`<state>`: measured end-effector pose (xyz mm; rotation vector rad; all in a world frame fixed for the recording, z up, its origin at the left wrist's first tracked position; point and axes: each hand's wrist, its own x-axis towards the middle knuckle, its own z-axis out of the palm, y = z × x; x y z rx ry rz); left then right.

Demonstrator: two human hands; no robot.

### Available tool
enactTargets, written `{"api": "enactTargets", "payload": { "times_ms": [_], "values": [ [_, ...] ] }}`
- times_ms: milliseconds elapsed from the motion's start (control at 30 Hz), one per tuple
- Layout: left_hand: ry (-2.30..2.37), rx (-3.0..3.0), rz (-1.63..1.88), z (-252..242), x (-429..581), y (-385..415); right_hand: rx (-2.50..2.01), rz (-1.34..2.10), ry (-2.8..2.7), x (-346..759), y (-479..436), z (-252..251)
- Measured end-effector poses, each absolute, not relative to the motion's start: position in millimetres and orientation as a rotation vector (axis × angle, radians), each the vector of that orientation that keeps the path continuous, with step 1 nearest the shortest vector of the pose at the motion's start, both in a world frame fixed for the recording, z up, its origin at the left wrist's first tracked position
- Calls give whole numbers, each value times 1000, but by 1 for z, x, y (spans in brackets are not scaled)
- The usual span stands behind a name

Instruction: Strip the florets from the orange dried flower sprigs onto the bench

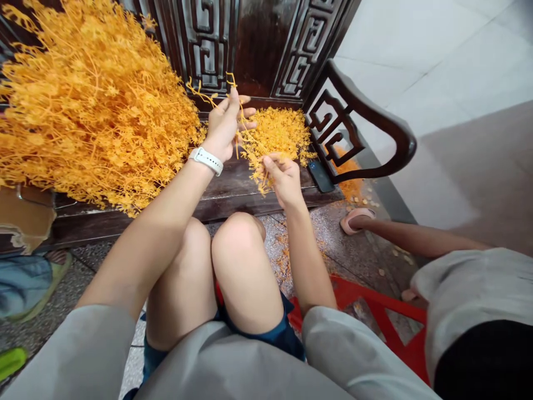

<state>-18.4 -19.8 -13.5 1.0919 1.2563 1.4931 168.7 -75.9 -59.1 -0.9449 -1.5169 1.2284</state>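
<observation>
My left hand [225,122], with a pale watch band at the wrist, holds thin orange branching sprigs [202,95] under its thumb. Its other fingers are partly spread. Lower and to the right, my right hand [285,178] pinches an orange sprig [260,180] between thumb and fingertips. Both hands are over a dark wooden bench [233,180]. Just behind my right hand lies a small pile of orange sprigs [281,130]. A much larger heap of orange sprigs [95,105] stands to the left of my left hand.
A dark phone [320,175] lies by the bench's curved armrest [375,125]. Torn cardboard [27,214] is at the left. Orange bits [285,261] litter the floor. Another person's leg [420,236] is at right, near a red stool-like frame [385,316]; someone's foot shows at far left.
</observation>
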Motion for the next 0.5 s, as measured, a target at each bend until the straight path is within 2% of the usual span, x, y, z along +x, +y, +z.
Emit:
{"api": "enactTargets", "payload": {
  "times_ms": [167, 400, 500],
  "values": [
    [1249, 1197, 1464, -26, -25, -15, -968, 1135, -1376, 177, -74, -61],
    [1334, 1403, 1530, -37, -31, -14, -1004, 1267, -1381, 197, -83, -49],
    [1417, 1399, 1499, -35, -34, -17, -922, 1423, -1297, 204, -88, -47]
  ]
}}
